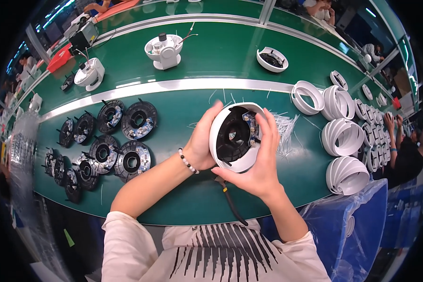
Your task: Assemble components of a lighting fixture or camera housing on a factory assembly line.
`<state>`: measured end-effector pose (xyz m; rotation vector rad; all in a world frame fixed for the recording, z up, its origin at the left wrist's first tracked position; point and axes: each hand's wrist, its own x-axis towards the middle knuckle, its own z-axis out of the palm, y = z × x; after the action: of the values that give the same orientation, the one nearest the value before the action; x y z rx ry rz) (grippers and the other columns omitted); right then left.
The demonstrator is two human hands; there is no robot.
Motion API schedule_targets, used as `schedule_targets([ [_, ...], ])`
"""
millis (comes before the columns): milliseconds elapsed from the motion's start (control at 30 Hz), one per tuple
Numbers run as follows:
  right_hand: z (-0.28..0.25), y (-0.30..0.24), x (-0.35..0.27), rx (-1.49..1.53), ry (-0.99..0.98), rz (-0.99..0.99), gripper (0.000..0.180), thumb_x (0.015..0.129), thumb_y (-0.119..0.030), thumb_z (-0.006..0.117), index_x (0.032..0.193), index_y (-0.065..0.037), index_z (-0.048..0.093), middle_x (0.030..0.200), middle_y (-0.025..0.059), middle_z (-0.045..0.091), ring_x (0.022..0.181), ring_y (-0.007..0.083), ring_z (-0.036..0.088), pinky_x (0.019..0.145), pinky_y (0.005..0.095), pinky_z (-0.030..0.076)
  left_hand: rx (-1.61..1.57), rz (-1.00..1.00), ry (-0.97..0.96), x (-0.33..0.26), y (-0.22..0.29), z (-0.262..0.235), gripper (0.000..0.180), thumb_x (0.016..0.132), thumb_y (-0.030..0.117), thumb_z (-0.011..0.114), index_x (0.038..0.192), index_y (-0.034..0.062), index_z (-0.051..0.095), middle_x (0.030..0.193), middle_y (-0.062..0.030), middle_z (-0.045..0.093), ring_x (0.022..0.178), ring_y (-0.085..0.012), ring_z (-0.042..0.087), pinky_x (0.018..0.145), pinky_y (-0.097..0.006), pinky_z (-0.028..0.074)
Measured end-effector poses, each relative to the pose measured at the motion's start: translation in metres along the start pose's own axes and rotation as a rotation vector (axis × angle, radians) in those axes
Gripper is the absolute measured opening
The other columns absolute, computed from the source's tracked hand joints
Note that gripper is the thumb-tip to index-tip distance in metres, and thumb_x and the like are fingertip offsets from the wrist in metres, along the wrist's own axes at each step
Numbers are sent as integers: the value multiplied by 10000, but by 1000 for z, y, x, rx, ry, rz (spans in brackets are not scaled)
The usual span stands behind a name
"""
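Both my hands hold a white round housing [243, 161] above the green table, its open side facing up. A black disc [226, 141] with a small circuit board along its right edge sits inside. My left hand [203, 141] is closed around the housing's left side. My right hand [263, 171] grips the right side, fingers over the far rim and thumb at the near edge. Below the housing lies a hand tool with dark handles [231, 203], its head partly hidden by my right hand. A bundle of thin white strips [286, 134] lies to the right.
Several black discs with circuit boards [138, 120] lie at left. Stacked white rings [347, 176] line the right edge, near a blue bin [357, 225] covered in clear plastic. Beyond a metal rail [174, 85], white assemblies [166, 52] stand on a green surface. Other people work farther off.
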<state>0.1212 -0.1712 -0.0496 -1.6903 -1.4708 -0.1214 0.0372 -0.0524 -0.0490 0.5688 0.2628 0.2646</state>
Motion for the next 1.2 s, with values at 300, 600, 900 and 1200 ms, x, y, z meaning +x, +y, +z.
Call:
schedule_targets([
  [300, -13, 4, 21, -51, -211, -79, 1217, 393, -456, 802, 1292, 41, 148, 1271, 233, 237, 1150, 385, 288, 942, 445, 267, 6, -58, -168, -3, 6, -2, 757, 787, 664, 247, 1206, 55, 409, 1168, -114, 475, 1049, -208, 485, 898, -353, 409],
  [600, 11, -2, 10, -57, 49, 3, 1142, 426, -451, 756, 1272, 40, 168, 1240, 251, 261, 1117, 384, 314, 910, 467, 250, -33, 123, -191, -10, -8, -6, 411, 792, 264, 481, 1100, -6, 457, 1027, -120, 541, 917, -175, 549, 796, -302, 470],
  [900, 60, 10, -15, 875, 357, 187, 1124, 566, -606, 640, 1296, 36, 76, 1258, 213, 215, 1153, 316, 290, 960, 410, 225, 236, 551, -170, -3, 2, 38, 325, 782, 137, 410, 1022, -38, 542, 1068, -158, 555, 998, -258, 522, 896, -363, 394],
  [1200, -1, -2, 26, 318, 293, -26, 1192, 482, -499, 764, 1291, 65, 95, 1286, 280, 167, 1184, 396, 226, 967, 459, 207, 141, 349, -160, -7, 4, 45, 657, 858, 538, 255, 1184, -13, 403, 1099, -120, 512, 968, -187, 526, 825, -305, 440],
])
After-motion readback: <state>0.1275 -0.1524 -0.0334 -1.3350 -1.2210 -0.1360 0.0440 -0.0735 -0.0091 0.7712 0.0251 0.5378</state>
